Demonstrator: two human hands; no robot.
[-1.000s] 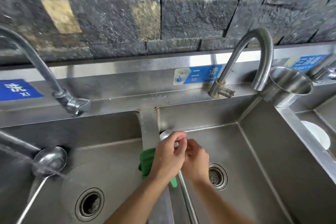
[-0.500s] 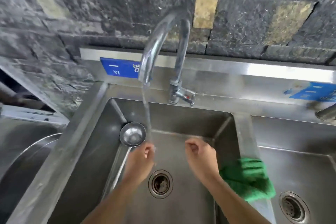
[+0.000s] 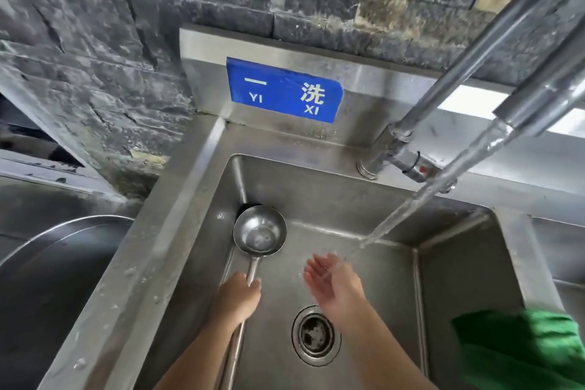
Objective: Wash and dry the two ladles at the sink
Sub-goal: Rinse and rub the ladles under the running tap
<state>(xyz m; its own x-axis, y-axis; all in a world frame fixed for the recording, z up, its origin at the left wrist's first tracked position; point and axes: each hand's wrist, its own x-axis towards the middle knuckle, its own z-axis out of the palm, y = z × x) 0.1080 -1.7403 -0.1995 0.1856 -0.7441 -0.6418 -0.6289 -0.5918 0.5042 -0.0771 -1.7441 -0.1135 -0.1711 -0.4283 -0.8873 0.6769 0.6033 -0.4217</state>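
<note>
A steel ladle leans in the far left corner of the left sink basin, bowl up and facing me. My left hand grips its long handle just below the bowl. My right hand is held open, palm up, under the stream of water running from the tap. A green cloth lies on the divider at the right. The second ladle is out of view.
The round drain sits in the basin floor between my forearms. The tap valve stands on the back ledge. A blue label is on the splashback. A large steel pan lies left of the sink.
My view swung from the middle basin to the left one. My left hand took hold of the ladle handle, and my right hand opened under the running water.
</note>
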